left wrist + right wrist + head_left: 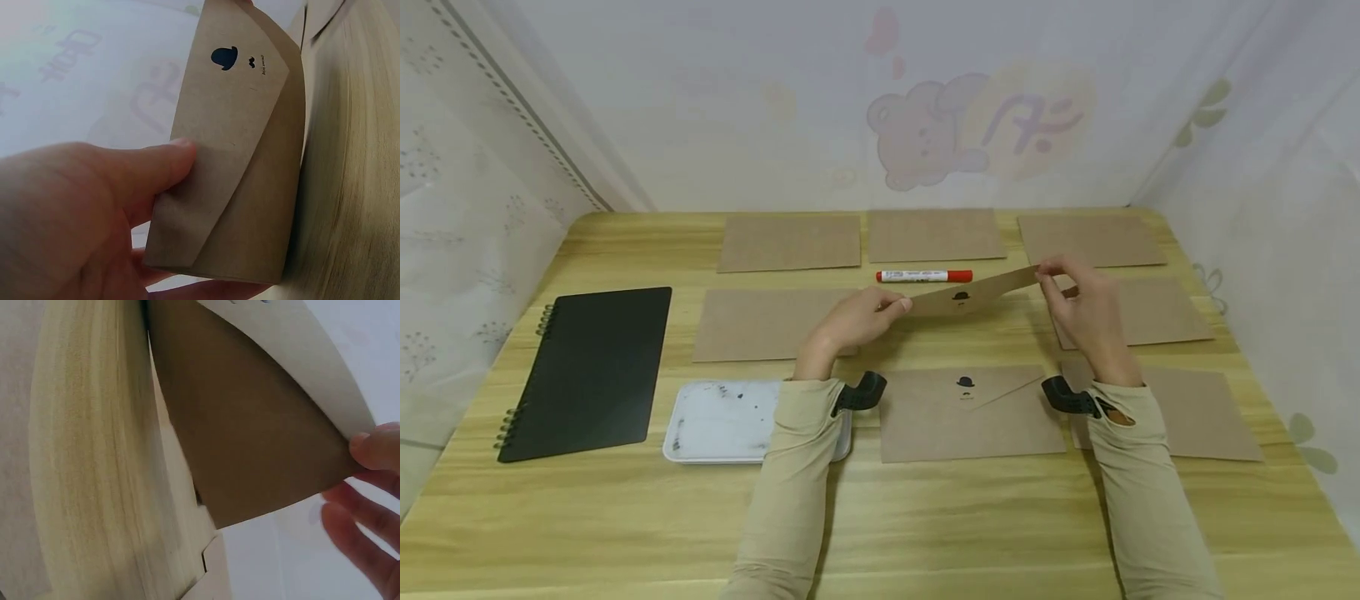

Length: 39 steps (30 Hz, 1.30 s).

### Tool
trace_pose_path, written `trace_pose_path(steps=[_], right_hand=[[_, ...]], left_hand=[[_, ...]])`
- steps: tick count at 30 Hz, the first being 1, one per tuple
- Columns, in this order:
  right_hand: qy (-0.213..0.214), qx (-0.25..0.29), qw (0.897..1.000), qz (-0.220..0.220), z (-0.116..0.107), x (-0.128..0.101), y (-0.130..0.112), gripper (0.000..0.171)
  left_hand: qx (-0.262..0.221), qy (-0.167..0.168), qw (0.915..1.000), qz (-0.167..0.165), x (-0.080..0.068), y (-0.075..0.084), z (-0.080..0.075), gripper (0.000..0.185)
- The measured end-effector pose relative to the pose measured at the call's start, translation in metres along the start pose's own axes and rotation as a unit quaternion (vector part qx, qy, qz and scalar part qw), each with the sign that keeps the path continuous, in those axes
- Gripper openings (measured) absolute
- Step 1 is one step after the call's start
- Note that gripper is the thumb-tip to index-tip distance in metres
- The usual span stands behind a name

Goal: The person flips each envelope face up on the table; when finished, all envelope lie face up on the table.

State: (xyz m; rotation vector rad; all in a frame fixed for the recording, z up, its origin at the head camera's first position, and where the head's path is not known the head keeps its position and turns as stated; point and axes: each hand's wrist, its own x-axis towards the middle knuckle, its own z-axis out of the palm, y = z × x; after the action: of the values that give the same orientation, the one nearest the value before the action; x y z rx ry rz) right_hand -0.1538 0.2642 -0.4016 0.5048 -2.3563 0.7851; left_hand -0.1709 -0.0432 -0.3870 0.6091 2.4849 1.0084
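A brown kraft envelope (940,303) with a printed hat and moustache is held above the middle of the table, its body slightly bowed. My left hand (857,318) pinches its left end, the thumb lying over the flap side in the left wrist view. At the upper right corner, my right hand (1086,312) grips it between thumb and fingers; the right wrist view shows the flap edge (312,394) beside that thumb. Nearer me, another envelope (925,417) lies flap side up with the same print. Behind the held one lies a red-capped marker (917,277).
Several more envelopes (790,242) lie in rows, some at the back, others at the left and right (1187,417). A black spiral notebook (595,375) lies at the left. A white tray-like board (722,425) with dark smudges sits partly under my left forearm. Printed curtains surround the table.
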Motion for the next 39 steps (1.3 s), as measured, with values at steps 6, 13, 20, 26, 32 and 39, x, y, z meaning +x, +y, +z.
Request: trace_pose_path(steps=[6,13,20,26,32,39], right_hand=[[0.013,0.015,1.0,-0.015,0.0026,0.0037,-0.0006,0.024],[0.036,0.051,0.998,-0.021,0.0023,0.0069,-0.0008,0.038],[0.045,0.02,0.999,-0.007,0.0039,0.0065,-0.004,0.031],[0.067,0.01,0.997,-0.021,0.0068,0.0051,-0.0052,0.016],[0.04,0.009,0.998,-0.046,0.0091,0.0044,-0.0037,0.033],[-0.02,0.023,0.999,-0.018,0.0102,0.0011,-0.0008,0.048]], left_hand=[[-0.019,0.009,0.9998,0.0,-0.0008,-0.0006,-0.0037,0.035],[-0.03,0.005,0.9994,0.013,0.0002,-0.0007,-0.0048,0.036],[-0.027,0.011,0.9995,0.014,-0.0006,-0.0012,-0.0047,0.039],[-0.039,0.023,0.9988,0.017,-0.0009,-0.001,-0.0042,0.039],[-0.04,0.035,0.9983,0.024,0.0,0.0004,-0.0045,0.038],[-0.025,0.049,0.9984,0.013,0.0,0.0014,-0.005,0.03]])
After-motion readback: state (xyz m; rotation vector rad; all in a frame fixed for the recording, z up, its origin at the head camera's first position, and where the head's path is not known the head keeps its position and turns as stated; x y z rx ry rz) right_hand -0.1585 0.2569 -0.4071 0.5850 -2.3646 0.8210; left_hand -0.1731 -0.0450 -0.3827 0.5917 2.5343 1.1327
